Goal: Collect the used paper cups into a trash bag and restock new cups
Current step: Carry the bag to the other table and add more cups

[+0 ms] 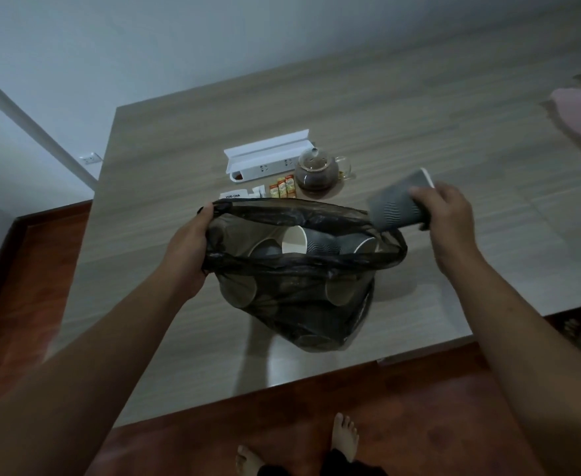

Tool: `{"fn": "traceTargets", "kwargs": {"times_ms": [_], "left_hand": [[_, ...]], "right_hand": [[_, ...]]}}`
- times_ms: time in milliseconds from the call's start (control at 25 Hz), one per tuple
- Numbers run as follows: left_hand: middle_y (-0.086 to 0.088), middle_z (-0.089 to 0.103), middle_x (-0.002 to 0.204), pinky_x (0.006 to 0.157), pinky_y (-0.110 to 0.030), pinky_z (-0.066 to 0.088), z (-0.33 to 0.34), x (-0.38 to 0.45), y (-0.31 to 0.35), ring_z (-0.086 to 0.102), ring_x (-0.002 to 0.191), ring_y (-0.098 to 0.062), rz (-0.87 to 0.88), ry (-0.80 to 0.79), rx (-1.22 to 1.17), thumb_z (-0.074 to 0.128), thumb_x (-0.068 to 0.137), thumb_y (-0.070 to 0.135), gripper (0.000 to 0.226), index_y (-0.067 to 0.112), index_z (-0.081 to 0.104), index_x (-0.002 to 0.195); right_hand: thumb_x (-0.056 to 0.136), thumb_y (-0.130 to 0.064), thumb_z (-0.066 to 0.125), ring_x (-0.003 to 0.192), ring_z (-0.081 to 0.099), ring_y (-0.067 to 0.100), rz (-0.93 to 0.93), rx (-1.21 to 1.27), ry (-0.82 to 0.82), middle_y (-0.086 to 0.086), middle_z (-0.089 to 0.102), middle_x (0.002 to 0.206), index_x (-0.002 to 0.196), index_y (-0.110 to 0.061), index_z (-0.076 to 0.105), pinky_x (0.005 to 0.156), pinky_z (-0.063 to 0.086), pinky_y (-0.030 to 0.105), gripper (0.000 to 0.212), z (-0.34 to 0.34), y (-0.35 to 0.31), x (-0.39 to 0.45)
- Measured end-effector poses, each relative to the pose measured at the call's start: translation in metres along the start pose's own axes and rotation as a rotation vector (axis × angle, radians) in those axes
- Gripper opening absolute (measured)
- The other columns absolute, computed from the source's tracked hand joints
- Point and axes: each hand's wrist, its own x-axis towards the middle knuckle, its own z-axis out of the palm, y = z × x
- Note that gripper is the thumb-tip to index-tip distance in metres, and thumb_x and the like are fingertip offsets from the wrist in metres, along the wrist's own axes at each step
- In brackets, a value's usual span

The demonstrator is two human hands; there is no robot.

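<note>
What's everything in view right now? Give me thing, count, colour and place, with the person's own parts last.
trash bag: one, black, see-through, held open over the near table edge.
cups in bag: several, grey with white insides; exact count unclear.
held cup: one, grey, tilted at the bag's right rim.
table: one, light wood.
teapot: one, clear glass with dark liquid, table centre.
power strip: one, white, left of the teapot.
sachets: three, orange-yellow, just beyond the bag.
white packets: a few, left of the sachets.
floor: red-brown.
wall socket: one, white, far left.
feet: two, bare, bottom edge.
left hand: grips the bag's left rim.
right hand: holds the cup.
</note>
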Motion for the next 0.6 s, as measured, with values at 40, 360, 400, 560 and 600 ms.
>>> {"fn": "traceTargets", "kwargs": {"times_ms": [40, 360, 400, 560, 600], "left_hand": [[0.004, 0.078, 0.077, 0.052, -0.02, 0.054, 0.0, -0.001, 0.0, 0.073, 0.063, -0.009, 0.003, -0.005, 0.006, 0.052, 0.099, 0.043, 0.029, 0.021, 0.07, 0.093], [-0.003, 0.079, 0.095, 0.075, -0.034, 0.056, 0.0, -0.007, 0.007, 0.075, 0.085, -0.02, 0.026, 0.008, 0.053, 0.053, 0.097, 0.045, 0.032, 0.021, 0.072, 0.102], [-0.002, 0.079, 0.092, 0.072, -0.033, 0.057, 0.0, -0.009, 0.008, 0.075, 0.082, -0.018, 0.026, 0.01, 0.045, 0.053, 0.097, 0.045, 0.031, 0.021, 0.072, 0.101], [0.001, 0.079, 0.083, 0.063, -0.028, 0.057, -0.001, -0.012, 0.014, 0.075, 0.069, -0.013, 0.033, 0.014, 0.025, 0.051, 0.099, 0.044, 0.03, 0.021, 0.071, 0.099], [0.002, 0.079, 0.08, 0.064, -0.028, 0.057, -0.002, -0.013, 0.014, 0.074, 0.068, -0.013, 0.035, 0.012, 0.031, 0.051, 0.099, 0.045, 0.031, 0.021, 0.07, 0.099]], "right_hand": [[0.071, -0.032, 0.069, 0.081, 0.064, 0.012, 0.028, 0.142, -0.169, 0.004, 0.07, 0.092, 0.096, -0.015, 0.069, 0.065, 0.05, 0.026, 0.031, 0.018, -0.017, -0.009], [0.065, -0.04, 0.086, 0.116, 0.053, 0.017, -0.136, -0.386, -0.605, 0.001, 0.05, 0.127, 0.129, -0.019, 0.051, 0.098, 0.046, 0.032, 0.076, 0.13, -0.011, -0.056], [0.066, -0.045, 0.085, 0.121, 0.048, 0.018, -0.216, -0.496, -0.625, 0.001, 0.048, 0.131, 0.133, -0.019, 0.05, 0.103, 0.042, 0.033, 0.08, 0.135, -0.007, -0.06], [0.079, -0.053, 0.07, 0.131, 0.039, 0.021, -0.397, -0.575, -0.594, 0.004, 0.047, 0.138, 0.136, -0.017, 0.055, 0.112, 0.032, 0.037, 0.069, 0.121, 0.004, -0.053], [0.081, -0.049, 0.068, 0.13, 0.041, 0.023, -0.395, -0.52, -0.444, 0.007, 0.048, 0.137, 0.133, -0.016, 0.058, 0.11, 0.034, 0.039, 0.062, 0.112, 0.009, -0.045]]}}
